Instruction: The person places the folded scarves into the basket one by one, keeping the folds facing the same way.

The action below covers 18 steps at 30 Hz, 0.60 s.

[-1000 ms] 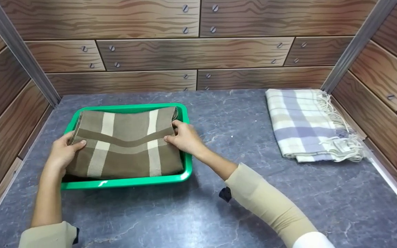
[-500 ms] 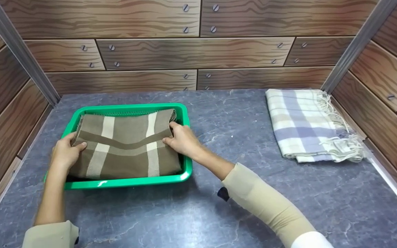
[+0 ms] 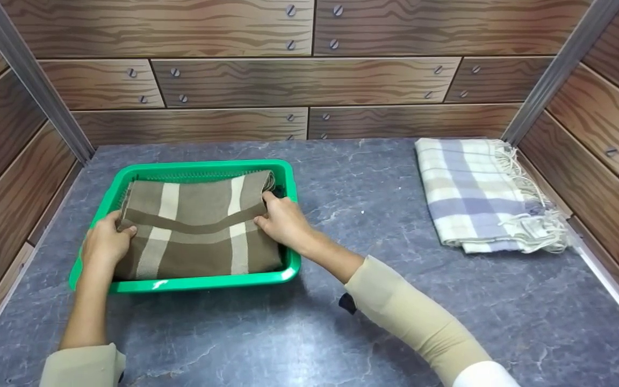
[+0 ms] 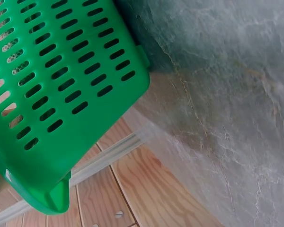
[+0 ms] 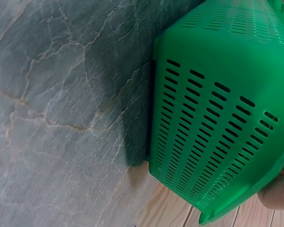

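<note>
The folded brown checked blanket [image 3: 199, 228] is set inside the green basket [image 3: 207, 281], its opposite sides pinched by the left hand [image 3: 105, 241] and the right hand [image 3: 286, 221], thumbs on top, presumably so that the folds are kept together within the rim. Well apart on the desk [image 3: 352, 183], a pale fringed blanket [image 3: 470, 199] is laid folded, untouched.
</note>
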Motion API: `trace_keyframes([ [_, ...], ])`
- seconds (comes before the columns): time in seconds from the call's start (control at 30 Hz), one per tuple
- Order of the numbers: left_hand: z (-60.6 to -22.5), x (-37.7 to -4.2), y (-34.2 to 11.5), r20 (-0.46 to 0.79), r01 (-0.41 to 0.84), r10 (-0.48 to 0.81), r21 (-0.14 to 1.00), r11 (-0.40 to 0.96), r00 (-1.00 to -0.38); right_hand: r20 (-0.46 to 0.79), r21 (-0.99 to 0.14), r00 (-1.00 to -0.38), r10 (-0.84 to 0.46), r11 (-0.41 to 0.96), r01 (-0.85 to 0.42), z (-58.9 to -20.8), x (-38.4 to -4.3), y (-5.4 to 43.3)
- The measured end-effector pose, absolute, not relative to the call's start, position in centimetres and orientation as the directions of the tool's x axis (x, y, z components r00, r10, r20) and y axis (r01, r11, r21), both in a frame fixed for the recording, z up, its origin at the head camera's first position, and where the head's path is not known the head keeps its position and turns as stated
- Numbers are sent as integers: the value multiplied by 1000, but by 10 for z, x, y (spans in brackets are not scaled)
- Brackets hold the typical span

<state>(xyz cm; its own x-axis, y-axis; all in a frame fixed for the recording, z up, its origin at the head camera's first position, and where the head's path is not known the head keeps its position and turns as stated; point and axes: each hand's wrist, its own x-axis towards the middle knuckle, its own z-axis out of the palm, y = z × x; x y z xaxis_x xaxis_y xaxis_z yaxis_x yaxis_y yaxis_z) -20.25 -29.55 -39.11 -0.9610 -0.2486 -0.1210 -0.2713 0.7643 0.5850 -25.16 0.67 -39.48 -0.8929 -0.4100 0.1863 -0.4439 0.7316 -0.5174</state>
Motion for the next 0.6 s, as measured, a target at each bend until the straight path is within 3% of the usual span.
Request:
trace_keyframes([
  [0.4, -399, -202, -290, -144, -342, -313, 497, 798, -939, 244, -475, -866, -436, 725, -499, -397, -250, 7],
  [0.6, -399, -200, -286, -86, -319, -318, 479, 818, -944, 305, -403, -835, -457, 733, -548, -397, -250, 9],
])
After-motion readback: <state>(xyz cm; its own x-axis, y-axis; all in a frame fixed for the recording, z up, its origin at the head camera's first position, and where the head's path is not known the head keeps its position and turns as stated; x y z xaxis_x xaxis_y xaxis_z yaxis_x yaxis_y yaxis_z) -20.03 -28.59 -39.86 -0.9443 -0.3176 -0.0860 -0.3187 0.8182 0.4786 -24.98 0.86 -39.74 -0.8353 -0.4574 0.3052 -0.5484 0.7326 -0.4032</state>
